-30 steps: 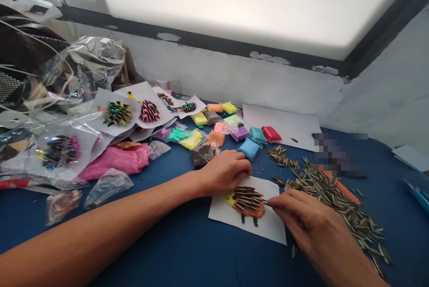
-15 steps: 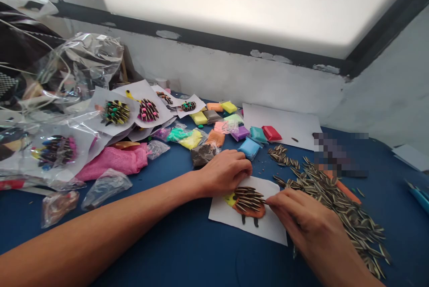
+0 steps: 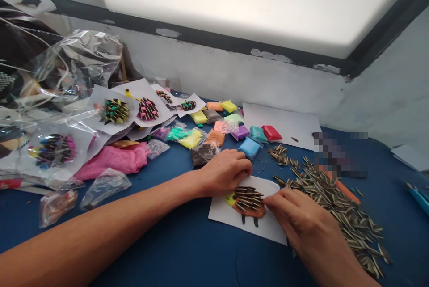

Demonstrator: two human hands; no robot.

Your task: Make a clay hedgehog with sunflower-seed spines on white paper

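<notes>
A clay hedgehog (image 3: 256, 211) with an orange body, yellow face and dark legs lies on a small white paper (image 3: 275, 231). Rows of striped sunflower seeds (image 3: 248, 196) stand in its back as spines. My left hand (image 3: 228, 170) rests on the paper's upper left edge, fingers curled and closed, holding it down; its fingertips are partly hidden. At the right side of the hedgehog, my right hand (image 3: 298, 217) is closed in a pinch against the seed spines. The sunflower seed in that pinch is mostly covered by the fingers.
A seed pile (image 3: 342, 206) spreads right of my right hand. Beyond my left hand lie several coloured clay packets (image 3: 250, 147) and a white sheet (image 3: 284, 121). Finished seed hedgehogs (image 3: 115, 111), a pink cloth (image 3: 114, 159) and plastic bags (image 3: 105, 188) lie left.
My right fingertips have moved slightly left, closer in against the hedgehog's right side, and the seed between them shows less. My left hand stays on the paper.
</notes>
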